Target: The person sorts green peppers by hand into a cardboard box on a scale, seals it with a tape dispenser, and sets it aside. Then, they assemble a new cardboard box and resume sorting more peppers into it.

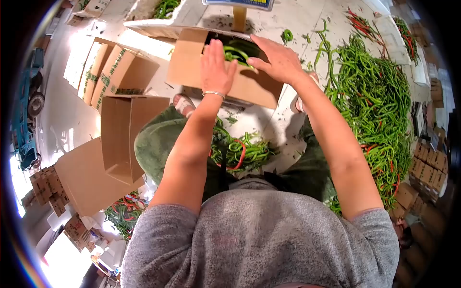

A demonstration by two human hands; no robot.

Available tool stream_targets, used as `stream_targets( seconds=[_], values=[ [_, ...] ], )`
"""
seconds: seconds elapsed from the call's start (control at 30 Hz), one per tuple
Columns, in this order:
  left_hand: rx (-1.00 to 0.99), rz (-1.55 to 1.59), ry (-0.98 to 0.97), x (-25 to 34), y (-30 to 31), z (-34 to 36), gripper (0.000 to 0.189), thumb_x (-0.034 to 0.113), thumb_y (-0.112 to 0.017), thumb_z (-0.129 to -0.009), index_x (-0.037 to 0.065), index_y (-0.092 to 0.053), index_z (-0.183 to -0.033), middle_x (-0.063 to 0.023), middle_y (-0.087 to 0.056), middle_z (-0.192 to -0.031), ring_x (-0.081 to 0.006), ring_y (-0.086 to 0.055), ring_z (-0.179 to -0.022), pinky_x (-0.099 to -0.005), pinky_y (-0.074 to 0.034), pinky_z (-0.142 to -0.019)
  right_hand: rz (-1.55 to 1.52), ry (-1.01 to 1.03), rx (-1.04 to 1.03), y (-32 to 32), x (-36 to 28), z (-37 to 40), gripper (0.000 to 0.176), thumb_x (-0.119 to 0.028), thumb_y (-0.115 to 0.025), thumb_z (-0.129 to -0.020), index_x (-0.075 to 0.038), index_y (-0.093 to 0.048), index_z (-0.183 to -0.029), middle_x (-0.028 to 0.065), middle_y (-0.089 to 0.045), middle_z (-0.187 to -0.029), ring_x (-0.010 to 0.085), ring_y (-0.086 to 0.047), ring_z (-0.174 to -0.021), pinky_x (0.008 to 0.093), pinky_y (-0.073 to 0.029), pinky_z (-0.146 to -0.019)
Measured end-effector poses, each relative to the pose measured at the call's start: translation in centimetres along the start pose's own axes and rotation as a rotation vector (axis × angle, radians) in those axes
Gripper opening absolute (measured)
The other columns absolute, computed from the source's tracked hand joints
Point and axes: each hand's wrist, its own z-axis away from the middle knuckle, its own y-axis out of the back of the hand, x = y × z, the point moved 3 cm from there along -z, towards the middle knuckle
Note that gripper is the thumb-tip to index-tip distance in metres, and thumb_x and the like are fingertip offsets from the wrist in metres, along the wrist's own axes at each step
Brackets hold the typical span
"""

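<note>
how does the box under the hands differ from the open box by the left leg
The box under the hands has green peppers inside; in the open box by the left leg, no peppers show, just bare cardboard walls. The first has the left hand and right hand over it, while no hand is at the second. Both are plain brown cardboard and open.
</note>
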Motion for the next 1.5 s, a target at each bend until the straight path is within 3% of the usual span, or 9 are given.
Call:
stream_targets(
  seconds=[0.07,0.3,0.47,0.7,0.87,1.27,1.37,1.43,1.5],
  values=[
    [0.098,0.020,0.023,-0.2,0.4,0.5,0.066,0.033,-0.057,-0.087,0.005,-0.029,-0.140,-0.0173,-0.033,-0.142,-0.0378,-0.029,-0.131,-0.0487,-0.023,-0.106,-0.068,-0.005,-0.010,-1.2,-0.2,0.9,0.074,-0.065,-0.046,-0.082,-0.021,-0.035,-0.139,0.0067,-0.038,-0.142,0.0264,-0.034,-0.131,0.0495,-0.025,-0.105],
    [0.114,-0.237,0.131,0.2,1.2,1.3,0.056,0.039,-0.053,-0.087,0.017,-0.039,-0.137,-0.0174,-0.029,-0.141,-0.0428,-0.023,-0.132,-0.0554,-0.017,-0.106,0.266,0.011,0.034,-5.9,-1.2,3.7,0.072,-0.062,-0.043,-0.084,-0.025,-0.026,-0.144,0.0032,-0.024,-0.149,0.0276,-0.019,-0.138,0.0541,-0.015,-0.109],
    [-0.086,-0.188,0.109,-0.7,0.0,1.0,0.044,0.036,-0.044,-0.092,0.021,-0.047,-0.133,0.0016,-0.039,-0.142,-0.0300,-0.028,-0.134,-0.0490,-0.013,-0.111,0.295,0.029,0.071,-6.7,-1.0,4.5,0.067,-0.059,-0.043,-0.087,-0.026,-0.028,-0.143,0.0018,-0.025,-0.149,0.0275,-0.020,-0.138,0.0543,-0.015,-0.109],
    [-0.303,-0.219,0.001,-1.8,0.1,0.8,0.049,0.039,-0.037,-0.094,0.022,-0.037,-0.140,-0.0004,-0.033,-0.146,-0.0299,-0.025,-0.136,-0.0501,-0.011,-0.111,0.283,0.046,0.135,-6.6,-0.9,4.0,0.061,-0.054,-0.048,-0.085,-0.026,-0.037,-0.138,0.0020,-0.032,-0.145,0.0268,-0.028,-0.133,0.0551,-0.020,-0.105],
    [-0.278,-0.219,-0.033,-1.5,-0.6,0.5,0.048,0.036,-0.040,-0.093,0.021,-0.040,-0.138,-0.0021,-0.037,-0.144,-0.0327,-0.030,-0.133,-0.0545,-0.013,-0.108,0.245,0.044,0.155,-7.3,0.0,4.0,0.056,-0.051,-0.050,-0.085,-0.024,-0.043,-0.134,0.0027,-0.038,-0.141,0.0273,-0.032,-0.131,0.0535,-0.023,-0.103],
    [-0.208,-0.209,0.024,-1.8,-0.7,0.5,0.040,0.038,-0.041,-0.093,0.029,-0.049,-0.131,0.0052,-0.042,-0.140,-0.0248,-0.030,-0.134,-0.0486,-0.012,-0.111,0.196,0.034,0.293,-7.8,-1.2,4.9,0.042,-0.034,-0.046,-0.091,-0.016,-0.049,-0.129,0.0042,-0.042,-0.139,0.0243,-0.037,-0.128,0.0457,-0.028,-0.104],
    [-0.201,-0.180,0.009,-2.7,-1.4,0.0,0.040,0.038,-0.042,-0.093,0.029,-0.049,-0.131,0.0050,-0.043,-0.140,-0.0257,-0.031,-0.133,-0.0491,-0.013,-0.111,0.085,0.087,0.199,-7.0,0.2,3.3,0.042,-0.036,-0.046,-0.091,-0.015,-0.050,-0.127,0.0064,-0.041,-0.140,0.0248,-0.038,-0.128,0.0458,-0.029,-0.103],
    [-0.183,-0.153,-0.007,-2.8,-1.5,-0.5,0.039,0.037,-0.042,-0.093,0.030,-0.049,-0.131,0.0048,-0.043,-0.139,-0.0262,-0.031,-0.133,-0.0497,-0.014,-0.110,-0.007,-0.316,-0.513,-3.0,1.7,-1.4,0.043,-0.040,-0.041,-0.093,-0.015,-0.052,-0.126,0.0078,-0.041,-0.139,0.0253,-0.038,-0.127,0.0438,-0.031,-0.102],
    [-0.202,-0.142,0.000,-2.9,-1.2,0.8,0.039,0.036,-0.042,-0.093,0.030,-0.050,-0.131,0.0047,-0.044,-0.139,-0.0264,-0.032,-0.132,-0.0503,-0.015,-0.110,-0.009,-0.242,-0.155,1.9,0.5,-2.4,0.053,-0.046,-0.045,-0.090,-0.016,-0.043,-0.133,0.0084,-0.026,-0.145,0.0300,-0.025,-0.132,0.0528,-0.020,-0.104]
  ],
)
